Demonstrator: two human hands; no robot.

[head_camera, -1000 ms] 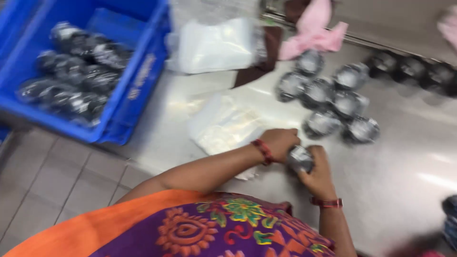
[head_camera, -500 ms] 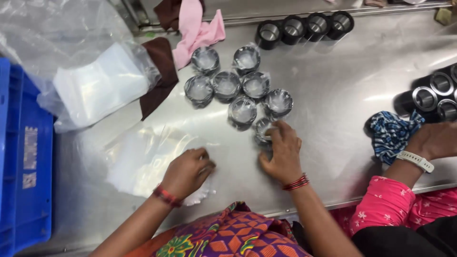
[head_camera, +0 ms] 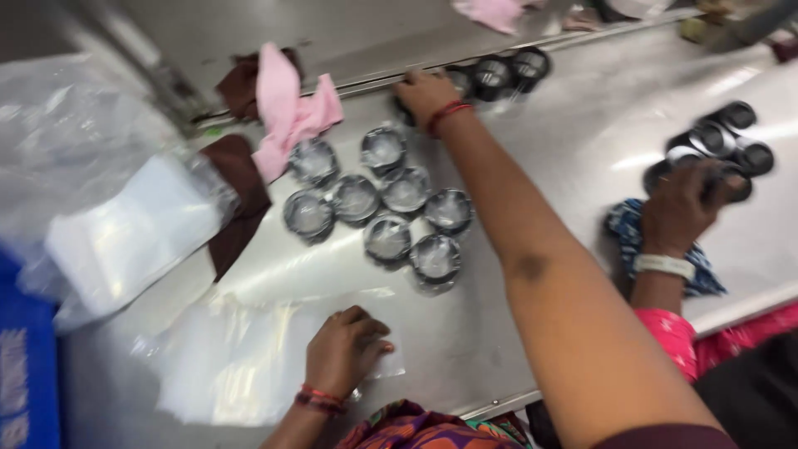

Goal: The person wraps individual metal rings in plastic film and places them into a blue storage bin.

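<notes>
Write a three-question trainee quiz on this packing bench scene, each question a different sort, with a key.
1. True or false: the left hand rests on the clear plastic bags.
2. Which does the right hand reach? A) the pink cloth B) the black rings by the back rail C) the blue crate
3. How many bagged rings lie grouped mid-table?

Key: 1 true. 2 B. 3 eight. A co-worker's hand works a separate pile of rings at the right.
</notes>
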